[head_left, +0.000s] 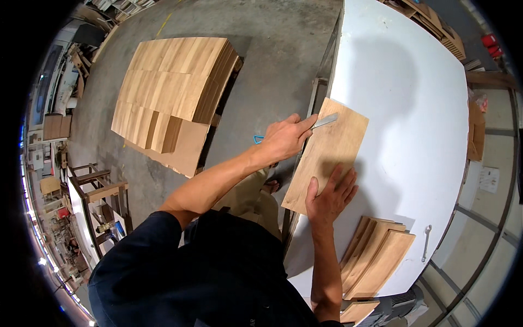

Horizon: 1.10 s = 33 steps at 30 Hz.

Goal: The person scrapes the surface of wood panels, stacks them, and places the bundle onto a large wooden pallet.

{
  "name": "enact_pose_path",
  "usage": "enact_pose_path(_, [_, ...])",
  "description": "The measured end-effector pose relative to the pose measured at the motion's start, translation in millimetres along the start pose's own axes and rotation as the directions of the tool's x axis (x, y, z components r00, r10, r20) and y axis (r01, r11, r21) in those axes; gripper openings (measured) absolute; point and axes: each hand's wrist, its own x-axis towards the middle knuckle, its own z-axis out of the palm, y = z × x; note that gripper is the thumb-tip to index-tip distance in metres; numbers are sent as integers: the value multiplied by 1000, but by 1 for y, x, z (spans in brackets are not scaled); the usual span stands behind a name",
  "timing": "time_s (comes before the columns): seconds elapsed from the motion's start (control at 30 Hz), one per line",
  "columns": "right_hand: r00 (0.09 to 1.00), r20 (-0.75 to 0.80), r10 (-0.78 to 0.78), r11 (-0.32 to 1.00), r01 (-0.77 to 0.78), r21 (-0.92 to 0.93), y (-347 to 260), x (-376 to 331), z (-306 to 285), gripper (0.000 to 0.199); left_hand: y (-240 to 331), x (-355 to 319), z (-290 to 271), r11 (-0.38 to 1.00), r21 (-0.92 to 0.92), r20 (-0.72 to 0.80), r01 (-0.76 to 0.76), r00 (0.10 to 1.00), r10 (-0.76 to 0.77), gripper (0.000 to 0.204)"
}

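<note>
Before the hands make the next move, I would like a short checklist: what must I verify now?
1. Flat-bladed tool gripped in the left hand: ok.
2. Right hand spread on the wooden board, away from the blade: ok.
3. Board wholly on the white tabletop: not ok, its near-left corner overhangs.
4. Blade edge touching the wood: cannot tell.
5. Wrench clear of the board: ok.

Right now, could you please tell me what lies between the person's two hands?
In the head view, a bare stretch of the wooden board lies between the left hand and the right hand.
</note>
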Motion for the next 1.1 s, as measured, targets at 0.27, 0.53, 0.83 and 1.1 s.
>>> enact_pose_path(0.27, [1000,-9,-4,1000,4,11,0,-1,1,69,-1,10,6,997,74,-66,14,998,-10,38])
enact_pose_path(0.53, [1000,-5,-1,1000,1,10,2,0,1,70,2,4,6,997,77,-46,27,999,-23,39])
enact_pose_path(0.83, [1000,-2,-8,1000,8,14,1,1,-1,70,-1,22,2,995,104,-61,-5,998,11,40])
enact_pose_path(1.1, [1000,-2,-6,1000,6,13,1,-1,-1,72,4,12,4,994,96,-30,53,998,-50,40])
